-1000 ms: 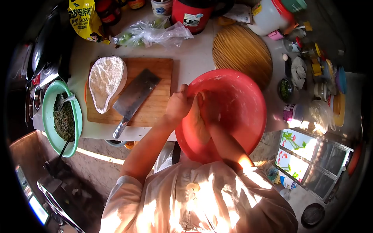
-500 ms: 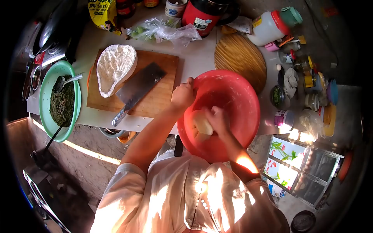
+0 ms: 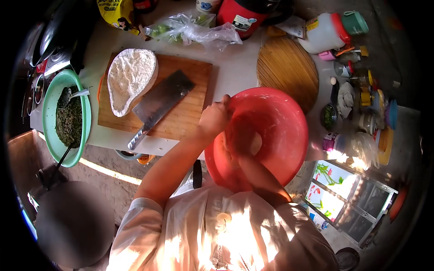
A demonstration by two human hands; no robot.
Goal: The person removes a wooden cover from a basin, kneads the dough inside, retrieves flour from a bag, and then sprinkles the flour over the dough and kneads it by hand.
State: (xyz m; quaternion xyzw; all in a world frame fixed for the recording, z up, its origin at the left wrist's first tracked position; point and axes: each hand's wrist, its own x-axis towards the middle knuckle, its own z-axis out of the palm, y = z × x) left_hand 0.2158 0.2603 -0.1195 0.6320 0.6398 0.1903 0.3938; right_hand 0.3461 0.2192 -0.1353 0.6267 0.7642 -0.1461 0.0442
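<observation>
A red plastic basin (image 3: pixel 282 131) sits at the table's front edge, tilted toward my body. My left hand (image 3: pixel 216 116) is closed on its upper left rim. Inside the basin, my right hand (image 3: pixel 239 135) presses down on a lump of pale dough (image 3: pixel 256 143). That hand is in shadow and its fingers are partly hidden. To the left is a wooden cutting board (image 3: pixel 190 108), which carries a cleaver (image 3: pixel 165 99) and a rounded container of white flour (image 3: pixel 131 79).
At the left stands a green basin (image 3: pixel 86 135) of dark chopped filling with a spoon (image 3: pixel 79 93). A round wooden board (image 3: pixel 287 72) lies behind the red basin. Jars (image 3: pixel 361 79) crowd the right side. A blurred dark round shape (image 3: pixel 74 223) fills the lower left.
My right hand has moved left across the dough, hiding more of it. A dark round shape has come into the lower left. The whole view has shifted slightly.
</observation>
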